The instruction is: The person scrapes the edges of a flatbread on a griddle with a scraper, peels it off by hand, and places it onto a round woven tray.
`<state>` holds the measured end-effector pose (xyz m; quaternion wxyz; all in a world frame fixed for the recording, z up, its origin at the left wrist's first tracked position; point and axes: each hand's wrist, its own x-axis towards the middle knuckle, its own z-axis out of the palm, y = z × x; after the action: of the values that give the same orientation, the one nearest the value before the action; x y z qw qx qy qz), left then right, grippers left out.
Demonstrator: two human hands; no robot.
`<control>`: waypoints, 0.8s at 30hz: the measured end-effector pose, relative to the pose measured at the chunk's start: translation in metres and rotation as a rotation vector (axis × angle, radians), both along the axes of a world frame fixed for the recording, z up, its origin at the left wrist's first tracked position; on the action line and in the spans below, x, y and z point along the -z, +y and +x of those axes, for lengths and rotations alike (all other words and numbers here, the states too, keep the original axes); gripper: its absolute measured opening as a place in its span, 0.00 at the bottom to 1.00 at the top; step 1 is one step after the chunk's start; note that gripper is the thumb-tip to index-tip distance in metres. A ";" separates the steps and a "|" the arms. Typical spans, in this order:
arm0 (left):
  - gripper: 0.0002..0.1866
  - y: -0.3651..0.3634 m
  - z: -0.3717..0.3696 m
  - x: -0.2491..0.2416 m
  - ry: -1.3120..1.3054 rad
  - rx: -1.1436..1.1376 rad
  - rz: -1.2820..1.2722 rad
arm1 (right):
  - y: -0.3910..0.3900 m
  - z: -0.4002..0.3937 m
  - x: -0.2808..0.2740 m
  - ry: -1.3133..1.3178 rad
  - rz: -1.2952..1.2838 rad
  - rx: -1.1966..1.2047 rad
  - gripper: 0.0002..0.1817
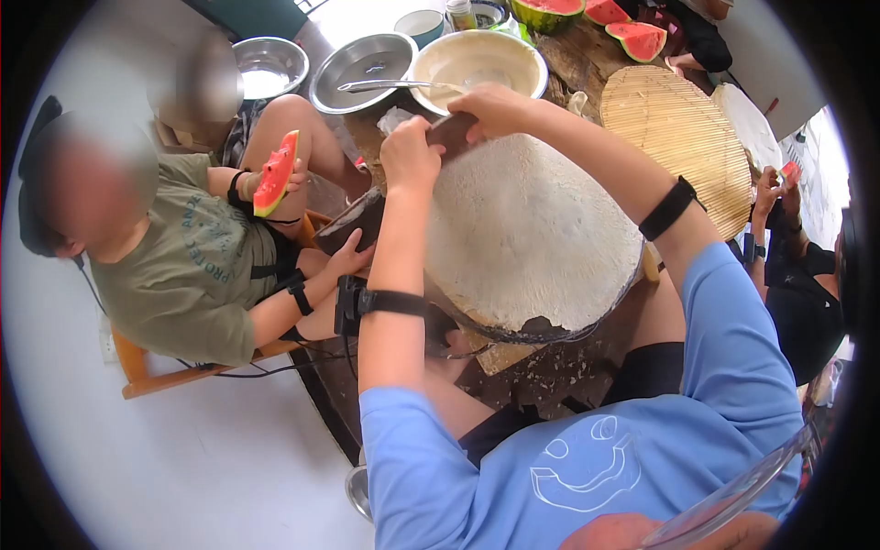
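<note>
My left hand (410,154) is closed on the left end of a dark brown flat scraper-like piece (453,136). The right end of the same piece is gripped by my right hand (495,110). Both hands are over the far left edge of a large round griddle (536,234), whose top is covered by a pale, thin layer of batter. A dark bare patch shows at the layer's near edge. Just beyond my hands, a ladle (376,84) lies across a cream basin (481,62) of pale batter.
Metal bowls (316,82) stand at the back left. A round slatted mat (674,137) lies right of the griddle, and watermelon pieces (637,41) sit behind it. At left, a seated person (197,247) holds a watermelon slice (277,174); another person (797,293) sits at right.
</note>
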<state>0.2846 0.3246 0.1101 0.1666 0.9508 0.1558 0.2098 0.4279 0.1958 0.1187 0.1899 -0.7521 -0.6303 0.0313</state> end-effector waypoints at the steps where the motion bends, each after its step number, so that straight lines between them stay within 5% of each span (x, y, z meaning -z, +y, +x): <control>1: 0.15 -0.001 0.009 0.004 0.009 0.010 0.013 | 0.001 0.005 0.004 -0.024 -0.027 0.043 0.17; 12: 0.13 -0.036 0.034 0.003 0.074 0.222 -0.002 | -0.054 0.012 0.010 -0.024 -0.089 0.161 0.12; 24: 0.10 -0.119 -0.067 -0.014 0.174 0.340 -0.025 | -0.151 -0.095 -0.001 -0.006 -0.107 0.179 0.11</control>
<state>0.2180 0.2060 0.1239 0.1972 0.9758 0.0093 0.0938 0.3330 0.0452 0.1198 0.1496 -0.8144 -0.5588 0.0453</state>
